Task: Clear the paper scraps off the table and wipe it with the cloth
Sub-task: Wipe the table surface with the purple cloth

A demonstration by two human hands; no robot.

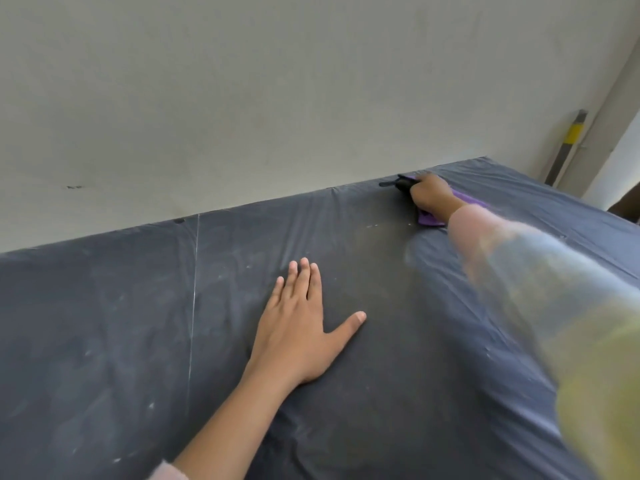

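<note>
The table (138,323) is covered with a dark, wrinkled plastic sheet marked by pale smudges and small white specks. My right hand (431,194) reaches to the far edge by the wall and presses down on a purple cloth (427,219), which shows on both sides of the hand. My left hand (298,327) lies flat on the sheet near the middle, fingers spread, holding nothing. A small black object (396,183) lies at the far edge, touching my right fingertips. No larger paper scraps show.
A pale wall (277,98) runs right behind the table's far edge. A grey pole with a yellow band (568,147) leans in the right corner. The table's right edge drops off near a dark shape (627,207).
</note>
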